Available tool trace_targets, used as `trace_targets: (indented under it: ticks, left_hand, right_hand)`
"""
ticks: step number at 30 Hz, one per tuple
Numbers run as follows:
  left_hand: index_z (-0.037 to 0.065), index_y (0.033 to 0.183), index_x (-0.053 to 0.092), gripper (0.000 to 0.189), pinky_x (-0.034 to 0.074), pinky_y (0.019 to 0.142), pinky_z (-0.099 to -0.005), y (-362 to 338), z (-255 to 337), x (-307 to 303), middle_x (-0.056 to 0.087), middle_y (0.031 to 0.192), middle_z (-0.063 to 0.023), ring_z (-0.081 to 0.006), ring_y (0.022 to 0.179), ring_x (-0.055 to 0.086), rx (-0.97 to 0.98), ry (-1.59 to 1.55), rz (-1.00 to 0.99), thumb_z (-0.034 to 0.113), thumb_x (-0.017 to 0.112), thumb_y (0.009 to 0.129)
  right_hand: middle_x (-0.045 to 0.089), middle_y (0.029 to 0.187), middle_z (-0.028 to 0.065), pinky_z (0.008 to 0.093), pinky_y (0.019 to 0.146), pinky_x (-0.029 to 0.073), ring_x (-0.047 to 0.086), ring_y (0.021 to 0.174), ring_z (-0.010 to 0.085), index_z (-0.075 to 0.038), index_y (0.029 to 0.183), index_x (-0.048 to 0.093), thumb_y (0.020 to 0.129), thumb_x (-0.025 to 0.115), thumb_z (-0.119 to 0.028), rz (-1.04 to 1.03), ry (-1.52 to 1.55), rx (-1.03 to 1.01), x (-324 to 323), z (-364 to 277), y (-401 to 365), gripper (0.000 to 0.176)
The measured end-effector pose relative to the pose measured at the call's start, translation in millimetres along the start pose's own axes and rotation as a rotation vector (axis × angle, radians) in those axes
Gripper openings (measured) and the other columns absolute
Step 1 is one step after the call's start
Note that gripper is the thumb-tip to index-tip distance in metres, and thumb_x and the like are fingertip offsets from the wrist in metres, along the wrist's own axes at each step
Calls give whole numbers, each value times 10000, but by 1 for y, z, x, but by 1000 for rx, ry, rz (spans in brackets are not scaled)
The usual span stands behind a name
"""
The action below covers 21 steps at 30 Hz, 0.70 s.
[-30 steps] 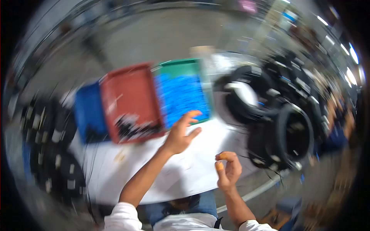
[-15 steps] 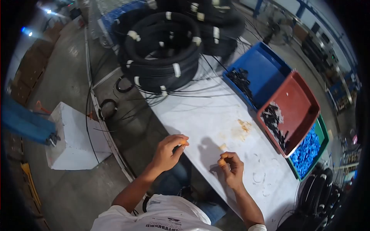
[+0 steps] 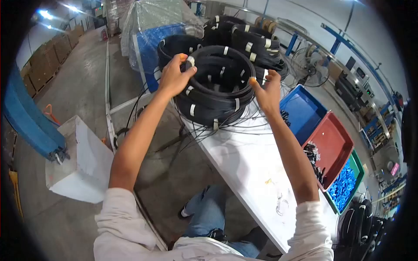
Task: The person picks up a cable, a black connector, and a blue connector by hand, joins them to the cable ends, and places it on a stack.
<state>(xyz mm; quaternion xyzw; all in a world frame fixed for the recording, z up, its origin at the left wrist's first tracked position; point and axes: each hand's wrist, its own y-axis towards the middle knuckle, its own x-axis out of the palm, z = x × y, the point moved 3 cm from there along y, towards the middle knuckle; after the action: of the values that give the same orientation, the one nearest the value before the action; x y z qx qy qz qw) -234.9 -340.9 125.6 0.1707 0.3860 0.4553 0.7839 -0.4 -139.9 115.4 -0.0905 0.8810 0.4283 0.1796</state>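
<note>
A stack of black cable coils (image 3: 204, 108), bound with strips of white tape, stands at the far end of the white table. At the left of its top ring is my left hand (image 3: 175, 78), thumb and fingers apart beside a taped spot. My right hand (image 3: 267, 93) is across from it, thumb tip right at the ring's right edge and the other fingers spread away from the thumb. Orange coverings show on fingertips of both hands. The ring's hollow middle lies between my hands.
More black coils (image 3: 257, 43) are piled behind. Blue (image 3: 305, 108), red (image 3: 333, 135) and green (image 3: 359, 169) trays of small parts line the right side of the white table (image 3: 244, 161). A white block (image 3: 78, 161) stands on the floor to the left.
Both hands have moved forward from the near part of the table to the coil stack. Their fingers have gone from pinched to apart. The view has tilted up.
</note>
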Motion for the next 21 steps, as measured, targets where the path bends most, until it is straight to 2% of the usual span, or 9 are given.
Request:
trace_targets:
  ticks: [3, 5, 7, 9, 11, 13, 17, 19, 21]
  left_hand:
    - [3, 1499, 331, 903, 345, 1132, -408, 62, -51, 31, 465, 1479, -239, -354, 1374, 452, -311, 2, -223, 391, 774, 814]
    - [5, 1550, 218, 1050, 311, 1155, -410, 81, -94, 64, 395, 1528, -250, -364, 1415, 395, -345, -121, -288, 425, 797, 782]
    - [96, 1585, 160, 999, 347, 1122, -418, 76, -79, 66, 443, 1488, -265, -392, 1383, 433, -370, 108, -310, 261, 753, 798]
    - [193, 1593, 155, 974, 401, 1065, -432, 75, -68, 67, 514, 1419, -275, -419, 1308, 507, -417, 60, -261, 141, 705, 791]
    - [243, 1582, 119, 944, 454, 1000, -489, 81, -85, 73, 601, 1244, -338, -479, 1168, 586, -262, 62, -209, 96, 618, 794]
    - [238, 1568, 137, 937, 446, 1006, -467, 75, -72, 59, 589, 1282, -317, -460, 1189, 585, -271, -7, -183, 40, 624, 793]
    - [236, 1572, 133, 1028, 425, 1039, -416, 74, -53, 42, 504, 1402, -287, -383, 1256, 550, -125, -214, -23, -86, 649, 744]
    - [217, 1564, 142, 1010, 503, 915, -362, 56, -3, 15, 516, 1366, -252, -291, 1125, 594, -126, -447, 13, -185, 584, 750]
    - [221, 1546, 189, 1003, 546, 881, -333, 51, 18, -3, 424, 1407, -250, -284, 1186, 570, -80, -616, -75, -227, 569, 733]
  right_hand:
    - [554, 1307, 303, 420, 1024, 447, 576, 1202, 412, 65, 1469, 255, 716, 839, -375, -186, -193, 282, 53, 19, 43, 1050]
    - [544, 1333, 320, 419, 1045, 441, 559, 1238, 429, 37, 1514, 158, 718, 816, -280, -278, -168, 378, 68, 21, 47, 1080]
    - [584, 1273, 321, 438, 1029, 454, 586, 1190, 441, 2, 1518, 170, 746, 757, -187, -273, -257, 218, 84, 36, 48, 988]
    - [625, 1192, 325, 463, 991, 476, 612, 1132, 455, -93, 1529, 183, 783, 694, -132, -236, -274, 337, 86, 35, 52, 905]
    - [655, 1135, 310, 479, 956, 493, 643, 1071, 457, -107, 1516, 199, 797, 685, -128, -155, -207, 373, 83, 28, 54, 869]
    - [668, 1102, 308, 487, 939, 497, 655, 1040, 462, -145, 1485, 248, 786, 686, -103, -67, -116, 423, 81, 25, 57, 826]
    - [665, 1155, 272, 463, 963, 483, 632, 1102, 458, -170, 1382, 402, 704, 653, 35, 30, 64, 288, 46, -15, 70, 752]
    - [660, 1137, 258, 434, 992, 462, 618, 1113, 453, -148, 1349, 442, 700, 629, 72, 98, 93, 143, 15, -38, 75, 711]
    - [624, 1200, 249, 428, 880, 527, 643, 1058, 419, -147, 1392, 391, 695, 664, 80, 81, 160, 166, -22, -54, 67, 782]
